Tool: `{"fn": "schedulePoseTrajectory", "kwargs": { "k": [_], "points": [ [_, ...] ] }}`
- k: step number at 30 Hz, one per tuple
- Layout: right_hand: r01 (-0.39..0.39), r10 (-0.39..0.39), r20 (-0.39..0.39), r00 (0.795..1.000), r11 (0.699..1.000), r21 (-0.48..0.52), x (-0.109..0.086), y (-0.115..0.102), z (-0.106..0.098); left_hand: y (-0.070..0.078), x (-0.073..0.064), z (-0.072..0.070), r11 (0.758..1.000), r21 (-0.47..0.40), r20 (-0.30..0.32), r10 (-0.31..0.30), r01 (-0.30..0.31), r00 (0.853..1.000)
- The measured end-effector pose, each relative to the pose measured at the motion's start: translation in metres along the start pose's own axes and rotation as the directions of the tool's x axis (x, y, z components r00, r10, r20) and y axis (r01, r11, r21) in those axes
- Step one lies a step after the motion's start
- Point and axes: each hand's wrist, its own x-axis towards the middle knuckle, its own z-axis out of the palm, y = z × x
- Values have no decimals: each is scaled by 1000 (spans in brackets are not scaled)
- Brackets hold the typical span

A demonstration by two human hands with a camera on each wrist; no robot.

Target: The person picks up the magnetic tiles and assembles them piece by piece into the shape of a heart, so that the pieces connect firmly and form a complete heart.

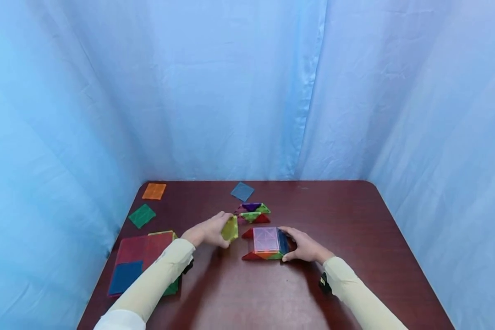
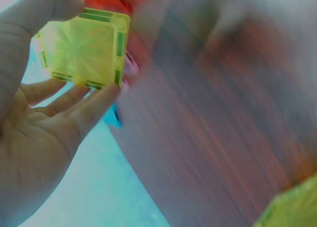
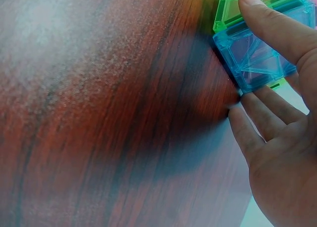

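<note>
My left hand pinches a translucent yellow square magnetic tile by its edges, thumb on one side and fingers on the opposite side. The tile is tilted up, just left of a low magnetic-tile structure. That structure has a pale lilac square on top, red, orange and green triangles along its near side, and a slanted blue tile at its right end. Around this blue end my right hand grips, its thumb at the green triangle on the near side and its fingers at the far side.
Behind the structure stand rows of triangle tiles in purple, green and red. A blue tile lies farther back. At left are an orange tile, a green tile and large red tiles with a blue one.
</note>
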Motion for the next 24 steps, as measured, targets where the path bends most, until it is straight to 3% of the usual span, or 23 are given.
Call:
{"fn": "schedulePoseTrajectory", "kwargs": {
  "k": [6,14,19,24],
  "points": [
    [2,-2,-5,1000,1000,-20,2,1,-1,27,5,25,997,52,-4,64,-63,998],
    [23,-23,-5,1000,1000,1,3,1,7,32,12,60,998,57,-31,19,-17,999],
    [22,-22,-14,1000,1000,7,1,0,3,31,13,63,998,54,-35,-8,10,999],
    [30,-30,-16,999,1000,-5,1,1,1,30,10,62,989,143,-47,-34,41,998]
  ]
}}
